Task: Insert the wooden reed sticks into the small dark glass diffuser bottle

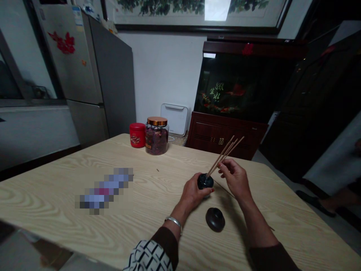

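Note:
My left hand point(194, 190) is closed around a small dark glossy jar point(205, 180) on the wooden table. Several thin wooden sticks point(227, 150) stand in its mouth, slanting up to the right. At their right side, the thumb and fingertips of my right hand point(236, 177) pinch a stick partway up. Nearer to me lies a round dark lid point(215, 219) with a raised middle. A single thin stick point(224, 188) rests on the tabletop beneath my right hand, which hides part of it.
On the table's point(158, 210) far side stand a red canister point(137, 135) and a clear jar point(156, 137) with a copper-coloured lid. A pixelated, blurred object point(105, 190) lies to the left. Beyond are a fish tank point(239, 86), a fridge point(113, 75) and, at far right, a person's foot point(317, 203).

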Demonstrator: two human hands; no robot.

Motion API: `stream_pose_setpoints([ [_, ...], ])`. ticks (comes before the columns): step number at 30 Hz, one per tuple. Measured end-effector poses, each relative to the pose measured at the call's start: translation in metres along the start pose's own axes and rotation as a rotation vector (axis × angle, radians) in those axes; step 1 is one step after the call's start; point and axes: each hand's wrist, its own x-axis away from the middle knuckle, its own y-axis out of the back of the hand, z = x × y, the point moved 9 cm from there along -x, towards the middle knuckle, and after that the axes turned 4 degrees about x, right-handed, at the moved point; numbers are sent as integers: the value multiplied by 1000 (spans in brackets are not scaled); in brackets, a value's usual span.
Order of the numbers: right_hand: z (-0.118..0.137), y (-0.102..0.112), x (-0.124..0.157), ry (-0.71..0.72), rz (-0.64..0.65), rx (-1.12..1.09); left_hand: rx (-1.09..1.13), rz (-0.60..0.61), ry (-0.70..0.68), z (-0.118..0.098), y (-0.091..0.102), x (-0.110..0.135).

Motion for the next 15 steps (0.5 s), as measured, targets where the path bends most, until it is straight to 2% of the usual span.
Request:
stream_pose_setpoints([
  [2,-10,1,2,-47,63,52,6,0,1,0,0,0],
  [5,-29,23,4,-83,89,199,17,1,18,2,0,0],
  [8,-54,39,12,-98,245,634,25,-5,21,3,0,0],
  [11,-86,45,28,-194,449,1047,38,-14,26,4,1,0],
  [13,-99,43,37,-230,527,1199,40,-7,26,4,0,0],
  [15,-102,37,39,-208,557,1291,33,-4,20,5,0,0],
])
